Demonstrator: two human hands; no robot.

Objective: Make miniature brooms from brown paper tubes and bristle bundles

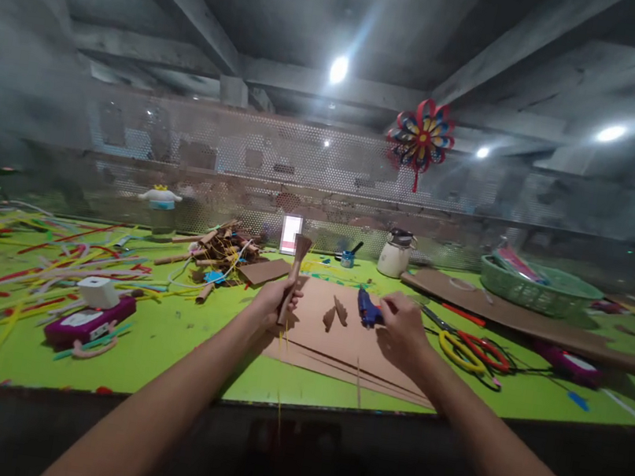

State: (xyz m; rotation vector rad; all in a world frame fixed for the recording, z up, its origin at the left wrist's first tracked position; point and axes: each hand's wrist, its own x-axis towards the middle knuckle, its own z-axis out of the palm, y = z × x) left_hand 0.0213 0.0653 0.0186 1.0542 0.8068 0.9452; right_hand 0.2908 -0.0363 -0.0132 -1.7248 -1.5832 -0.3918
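My left hand [273, 303] is closed around a brown rolled cardboard stick [294, 274]. The stick is upright, and its top flares out in a frayed fan. At the right, my right hand [403, 322] has its fingers curled at the grip end of a blue glue gun [367, 307]. Two small brown cut leaf-like pieces [335, 314] lie between my hands on a stack of brown cardboard sheets [313, 349]. Thin yellow strands [285, 344] hang below the left hand.
Brown rolled scraps [226, 248] are heaped behind my left hand. Colourful pipe cleaners [98, 269] and a purple power strip [87, 319] lie left. Rightward are yellow-handled scissors [458, 353], orange-handled scissors [488, 351], a long cardboard piece [531, 326], a green basket [547, 296] and a white jug [395, 253].
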